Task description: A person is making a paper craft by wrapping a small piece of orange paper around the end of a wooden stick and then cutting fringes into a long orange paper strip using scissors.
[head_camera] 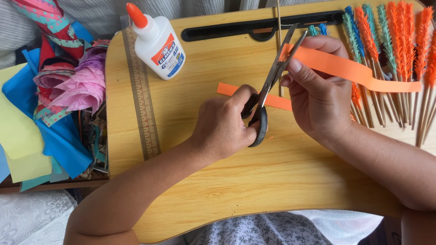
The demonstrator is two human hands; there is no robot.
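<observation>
- We judge the main risk is a cut too deep: the scissors point(268, 86) stand with blades parted at the end of the orange strip point(349, 70), upper centre-right, and could sever the strip instead of fringing it.
- We note the right hand's fingers point(295, 68) lie close to the blades; a slip could nick them.
- The left hand point(225, 124), centre, is closed through the scissor handles.
- The right hand point(318, 90) pinches the strip between thumb and fingers.
- A second strip point(279, 102) lies on the tray point(204, 181).
</observation>
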